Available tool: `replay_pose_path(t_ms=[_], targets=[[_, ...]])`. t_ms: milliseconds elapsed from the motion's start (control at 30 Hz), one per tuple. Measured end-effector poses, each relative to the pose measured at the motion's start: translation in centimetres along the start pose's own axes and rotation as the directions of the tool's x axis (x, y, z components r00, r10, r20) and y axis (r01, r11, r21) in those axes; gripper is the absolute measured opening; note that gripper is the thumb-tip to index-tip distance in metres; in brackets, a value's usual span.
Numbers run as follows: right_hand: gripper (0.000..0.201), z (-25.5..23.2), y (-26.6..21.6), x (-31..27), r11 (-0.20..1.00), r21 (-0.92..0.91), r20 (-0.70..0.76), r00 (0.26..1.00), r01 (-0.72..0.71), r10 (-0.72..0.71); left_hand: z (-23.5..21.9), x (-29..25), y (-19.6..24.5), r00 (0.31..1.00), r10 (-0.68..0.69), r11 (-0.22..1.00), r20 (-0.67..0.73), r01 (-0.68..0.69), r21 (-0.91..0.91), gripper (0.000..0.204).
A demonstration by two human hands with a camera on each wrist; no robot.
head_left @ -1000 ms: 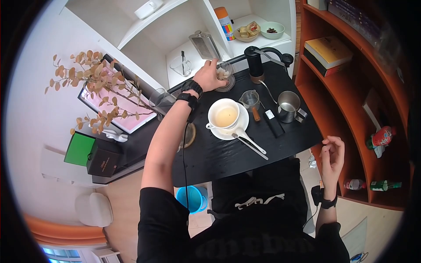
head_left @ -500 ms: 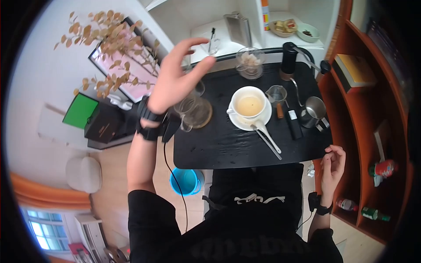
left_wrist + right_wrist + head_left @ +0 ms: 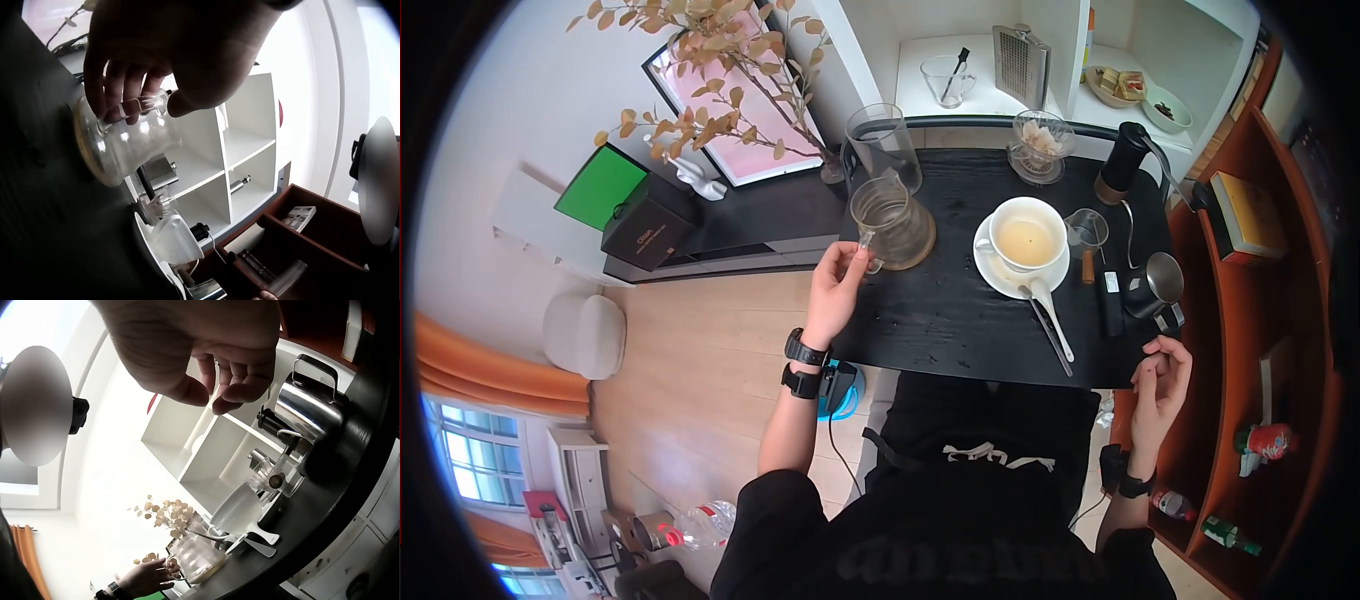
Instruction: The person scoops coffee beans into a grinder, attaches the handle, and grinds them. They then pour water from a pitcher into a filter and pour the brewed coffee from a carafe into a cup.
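My left hand (image 3: 838, 285) is at the left side of the table, thumb and fingers around the handle of a clear glass carafe (image 3: 905, 240). In the left wrist view the carafe (image 3: 134, 153) stands upright on its brown base ring, its handle partly covered by the fingers. My right hand (image 3: 1162, 390), loosely curled with nothing in it, hovers by the table's front right corner. Nearest to it is a steel pitcher (image 3: 1150, 290). A white cup (image 3: 1028, 235) of pale yellow liquid sits on a saucer (image 3: 995, 283) mid-table, with a white-handled spoon (image 3: 1055, 325) and a slim metal utensil (image 3: 1048, 340) leaning there.
A glass dripper (image 3: 1041, 160) holding a pale filter stands at the back, near a black hand grinder (image 3: 1122, 165). Right of the cup are a small glass jug (image 3: 1087, 230) and a black stick-shaped device (image 3: 1112, 308). Behind the carafe rises a tall glass cylinder (image 3: 885, 150).
My left hand has left the glass dripper at the back, swung left and come down to the carafe's handle. The right hand stays loosely curled. The head view has turned left.
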State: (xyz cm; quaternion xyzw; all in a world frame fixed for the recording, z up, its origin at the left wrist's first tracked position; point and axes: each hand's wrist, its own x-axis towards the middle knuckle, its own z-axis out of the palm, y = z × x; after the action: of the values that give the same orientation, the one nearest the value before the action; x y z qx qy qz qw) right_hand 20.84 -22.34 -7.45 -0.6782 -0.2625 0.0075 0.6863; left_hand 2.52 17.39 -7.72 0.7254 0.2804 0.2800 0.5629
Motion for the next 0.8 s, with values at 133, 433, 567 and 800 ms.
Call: replay_pose_path(t_ms=[133,433,567,800], targets=[[0.032,-0.4,-0.1,-0.5,1.0,0.011,-0.009,1.0,-0.014,0.014,0.9,0.7,0.1,0.981,-0.111,0.937,0.161,0.157,-0.312,0.028],[0.032,-1.1,0.0,-1.5,0.998,0.011,-0.038,0.998,-0.054,0.055,0.0,2.0,1.7,0.898,-0.26,0.691,0.354,0.429,-0.581,0.044],[0.031,-1.1,0.1,-1.5,0.999,0.01,-0.031,0.998,-0.052,0.052,0.3,0.8,3.0,0.954,-0.223,0.843,0.202,0.293,-0.451,0.047],[0.03,-0.8,0.3,-1.3,0.999,0.022,-0.013,0.999,-0.046,0.046,-0.2,-1.5,4.2,0.984,0.176,0.984,-0.018,-0.177,-0.017,0.044]])
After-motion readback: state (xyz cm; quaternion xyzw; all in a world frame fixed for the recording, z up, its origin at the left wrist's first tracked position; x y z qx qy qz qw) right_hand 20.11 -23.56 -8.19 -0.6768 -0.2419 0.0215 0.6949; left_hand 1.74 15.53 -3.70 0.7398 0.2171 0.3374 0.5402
